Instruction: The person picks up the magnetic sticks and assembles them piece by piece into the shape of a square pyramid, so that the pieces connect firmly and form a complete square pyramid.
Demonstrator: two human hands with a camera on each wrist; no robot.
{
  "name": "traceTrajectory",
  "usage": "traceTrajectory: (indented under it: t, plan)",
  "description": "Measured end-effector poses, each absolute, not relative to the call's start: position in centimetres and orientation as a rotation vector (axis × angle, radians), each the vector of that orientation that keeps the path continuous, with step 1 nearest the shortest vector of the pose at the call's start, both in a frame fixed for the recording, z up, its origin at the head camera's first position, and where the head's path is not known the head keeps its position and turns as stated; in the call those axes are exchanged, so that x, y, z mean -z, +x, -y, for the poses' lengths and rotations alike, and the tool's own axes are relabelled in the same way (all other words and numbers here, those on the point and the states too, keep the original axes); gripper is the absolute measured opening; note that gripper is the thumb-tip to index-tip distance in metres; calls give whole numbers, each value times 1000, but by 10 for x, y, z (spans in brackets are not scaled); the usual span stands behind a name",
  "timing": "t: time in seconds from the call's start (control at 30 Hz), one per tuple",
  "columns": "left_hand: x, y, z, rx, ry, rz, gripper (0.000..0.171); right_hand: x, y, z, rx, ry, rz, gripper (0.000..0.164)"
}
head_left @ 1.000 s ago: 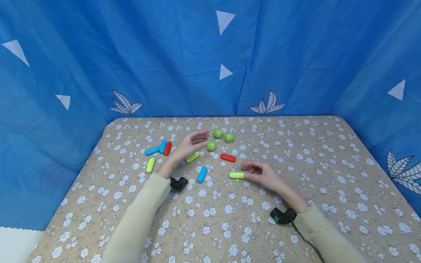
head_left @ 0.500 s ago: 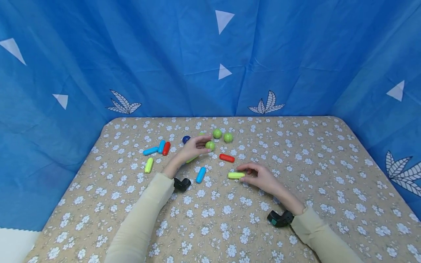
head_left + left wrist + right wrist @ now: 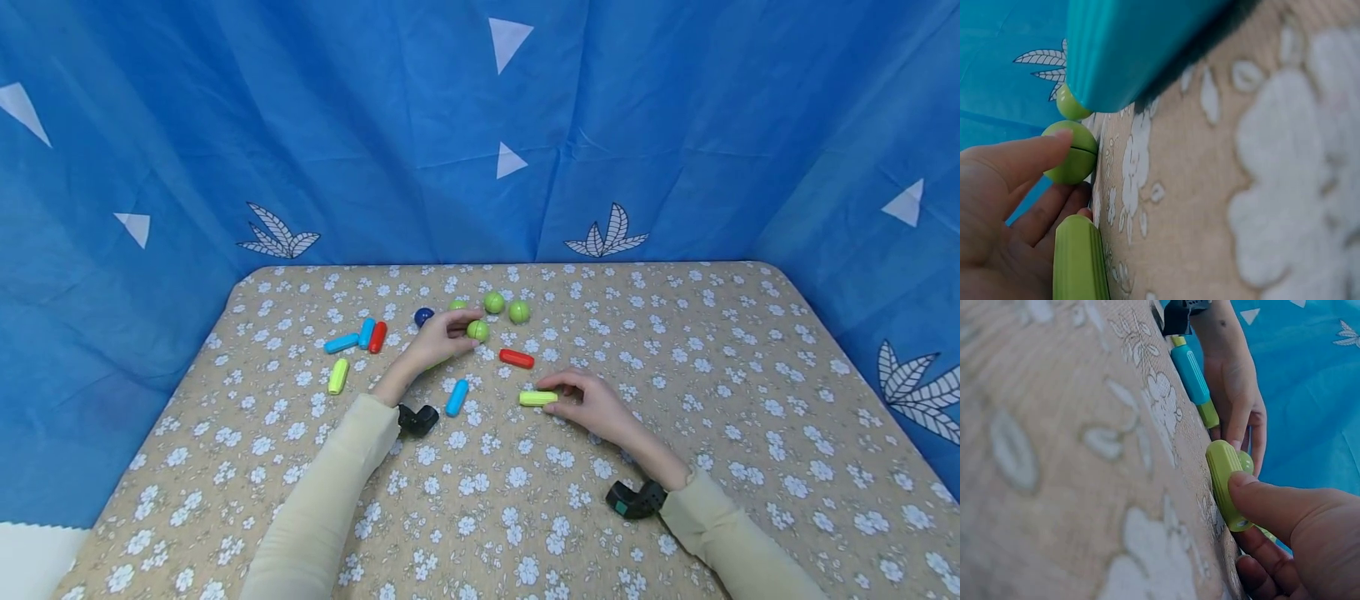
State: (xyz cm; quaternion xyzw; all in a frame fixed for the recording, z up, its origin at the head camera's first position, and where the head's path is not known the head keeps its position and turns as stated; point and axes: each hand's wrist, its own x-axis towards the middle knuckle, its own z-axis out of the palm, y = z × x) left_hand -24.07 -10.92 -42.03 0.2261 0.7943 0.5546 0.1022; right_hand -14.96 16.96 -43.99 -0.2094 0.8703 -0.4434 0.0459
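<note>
My left hand (image 3: 433, 342) pinches a green ball (image 3: 477, 331) at the middle of the table; in the left wrist view the thumb lies on the seamed ball (image 3: 1075, 165), with fingers behind it. Beneath that hand a yellow-green ribbed bar (image 3: 1079, 262) is mostly hidden from the head camera. To the right, my right hand (image 3: 592, 406) holds the end of another yellow-green ribbed bar (image 3: 534, 399), thumb on the near side in the right wrist view (image 3: 1225, 487). Both held things appear to rest on the cloth.
Behind the left hand are green balls (image 3: 493, 302) and a dark blue ball (image 3: 423, 317). A red bar (image 3: 517, 358) and a blue bar (image 3: 457, 397) lie between the hands. Two blue bars (image 3: 366, 333), a red bar (image 3: 377, 337) and a yellow-green bar (image 3: 338, 377) lie left.
My left hand has moved slightly right and down and taken hold of the green ball, uncovering the dark blue ball. The right hand has shifted a little left along the bar.
</note>
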Motion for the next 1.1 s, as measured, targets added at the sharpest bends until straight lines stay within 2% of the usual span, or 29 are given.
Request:
traceTrajectory:
  t: [0.07, 0.3, 0.63, 0.9, 1.1]
  plan:
    - [412, -235, 108, -1630, 672, -2352, 46, 440, -150, -169, 1337, -642, -2674, 29]
    - [426, -242, 108, -1504, 632, -2527, 45, 442, -150, -163, 1271, -639, -2764, 25]
    - [422, -234, 110, -1428, 661, -2599, 41, 443, -151, -162, 1261, -640, -2762, 21]
    - [407, -195, 117, -1444, 712, -2552, 35, 439, -145, -162, 1301, -599, -2708, 20]
    - [406, -162, 117, -1444, 788, -2477, 39, 438, -140, -158, 1336, -643, -2657, 18]
